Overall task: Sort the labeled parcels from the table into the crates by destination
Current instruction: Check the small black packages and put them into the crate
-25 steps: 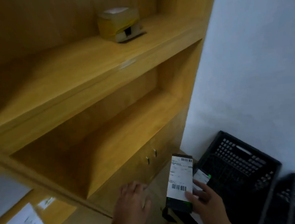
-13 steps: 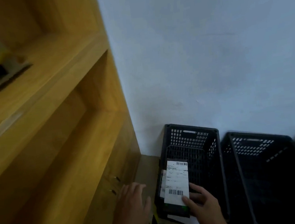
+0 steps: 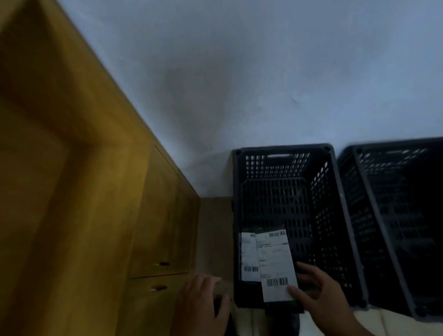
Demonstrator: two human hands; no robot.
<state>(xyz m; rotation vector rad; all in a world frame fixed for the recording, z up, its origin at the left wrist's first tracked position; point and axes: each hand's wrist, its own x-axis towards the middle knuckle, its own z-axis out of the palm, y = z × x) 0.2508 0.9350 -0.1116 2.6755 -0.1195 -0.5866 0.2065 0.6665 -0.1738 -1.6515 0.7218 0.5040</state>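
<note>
The right hand [image 3: 323,297] grasps the near corner of a flat, dark, white-labelled parcel [image 3: 275,266], long axis pointing far, over the near end of the left black perforated plastic crate [image 3: 282,151]; the left hand [image 3: 200,305] hangs slack, empty.

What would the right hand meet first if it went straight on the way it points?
Probably the other labeled parcel lying in the left crate, just beyond the held parcel in the right hand; depth is unclear.

Looks like a storage or mailroom corner: black slotted crates [image 3: 342,209] on the floor [image 3: 215,223] at 4 o'clock, bare wall [image 3: 258,67], wooden cabinet [image 3: 81,211] at 9 o'clock, and a barcode-labelled parcel [image 3: 275,264].
</note>
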